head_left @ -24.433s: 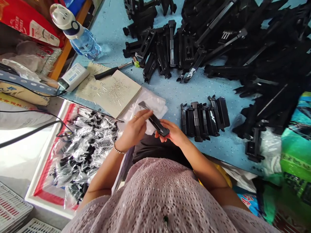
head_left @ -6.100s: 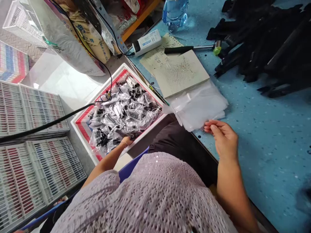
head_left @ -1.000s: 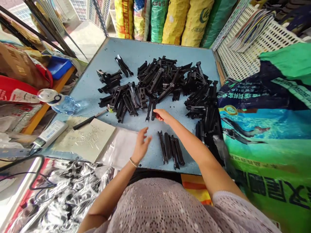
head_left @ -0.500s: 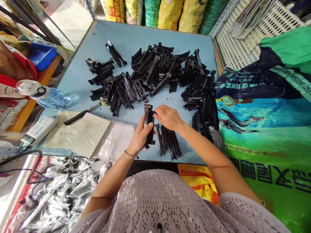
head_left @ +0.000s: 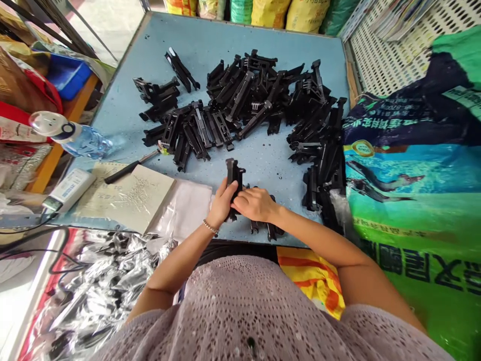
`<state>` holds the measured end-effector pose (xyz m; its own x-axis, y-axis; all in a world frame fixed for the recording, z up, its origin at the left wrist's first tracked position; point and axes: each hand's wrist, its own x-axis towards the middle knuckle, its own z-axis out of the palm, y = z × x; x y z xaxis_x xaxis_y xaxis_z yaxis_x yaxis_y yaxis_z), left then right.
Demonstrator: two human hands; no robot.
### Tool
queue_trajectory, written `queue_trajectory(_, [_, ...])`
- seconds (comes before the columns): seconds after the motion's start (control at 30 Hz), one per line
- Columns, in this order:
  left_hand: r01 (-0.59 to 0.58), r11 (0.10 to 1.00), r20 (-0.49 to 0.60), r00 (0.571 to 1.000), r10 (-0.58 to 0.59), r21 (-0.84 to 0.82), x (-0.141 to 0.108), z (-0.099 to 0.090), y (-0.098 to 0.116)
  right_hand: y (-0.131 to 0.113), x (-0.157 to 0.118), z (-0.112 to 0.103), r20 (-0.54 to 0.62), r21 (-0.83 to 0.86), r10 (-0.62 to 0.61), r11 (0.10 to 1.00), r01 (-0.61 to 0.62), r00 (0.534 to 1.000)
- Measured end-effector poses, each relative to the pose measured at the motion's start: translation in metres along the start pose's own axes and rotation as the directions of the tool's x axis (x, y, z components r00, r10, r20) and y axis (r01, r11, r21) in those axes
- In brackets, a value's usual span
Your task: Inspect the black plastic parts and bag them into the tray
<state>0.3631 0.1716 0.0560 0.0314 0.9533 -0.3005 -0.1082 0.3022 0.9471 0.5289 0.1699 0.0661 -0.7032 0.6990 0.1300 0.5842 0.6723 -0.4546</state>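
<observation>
Near the front edge of the blue table, my left hand (head_left: pixel 221 203) is wrapped round a long black plastic part (head_left: pixel 233 173), held with its far end pointing away from me. Curled fingers of my right hand (head_left: pixel 257 204) press against the near right side of that same part; whether anything small sits between them is hidden. Several similar black parts (head_left: pixel 272 231) lie under and just beyond my right hand, partly covered by it. A large heap of black parts (head_left: pixel 244 98) spreads across the middle of the table.
On the left are a screwdriver (head_left: pixel 122 172), a pad with small metal pieces (head_left: pixel 145 198), clear plastic bags (head_left: pixel 188 205), a white box (head_left: pixel 69 189) and a water bottle (head_left: pixel 80 140). A green feed bag (head_left: pixel 398 210) borders the right side. Wrapped parts (head_left: pixel 101 281) fill a container below left.
My right hand has moved from the upper right side of the black part down to its near end, fingers more curled. The whole view has shifted slightly.
</observation>
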Motion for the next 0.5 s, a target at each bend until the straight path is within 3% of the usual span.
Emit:
queue_trajectory(0.13, [0.006, 0.989, -0.110, 0.994, 0.011, 0.149, 0.002, -0.014, -0.033, 0.006, 0.015, -0.014, 0.123, 0.034, -0.162, 0.987, 0.160, 0.979])
queue_trajectory(0.2, [-0.007, 0.981, -0.083, 0.996, 0.024, 0.194, -0.001, -0.017, -0.046, 0.016, 0.037, -0.020, 0.137, 0.065, -0.145, 0.988, 0.137, 0.980])
queue_trajectory(0.27, [0.014, 0.960, -0.051, 0.999, 0.000, 0.279, -0.009, -0.010, -0.057, 0.034, 0.074, -0.023, 0.035, 0.051, 0.096, 0.994, -0.098, 0.995])
queue_trajectory(0.33, [0.037, 0.924, -0.056, 0.998, -0.018, 0.380, -0.017, 0.002, -0.067, 0.059, 0.117, -0.023, -0.140, 0.015, 0.419, 0.907, -0.421, 0.897])
queue_trajectory(0.37, [0.033, 0.904, -0.063, 0.998, -0.007, 0.426, -0.021, 0.008, -0.071, 0.071, 0.138, -0.023, -0.144, 0.015, 0.521, 0.851, -0.525, 0.841])
queue_trajectory(0.43, [-0.013, 0.882, -0.068, 0.996, 0.051, 0.471, -0.023, 0.012, -0.074, 0.091, 0.170, -0.024, -0.090, 0.046, 0.632, 0.775, -0.630, 0.770])
queue_trajectory(0.5, [-0.067, 0.891, -0.037, 0.995, 0.094, 0.449, -0.018, 0.004, -0.069, 0.098, 0.181, -0.024, -0.035, 0.080, 0.658, 0.752, -0.655, 0.752])
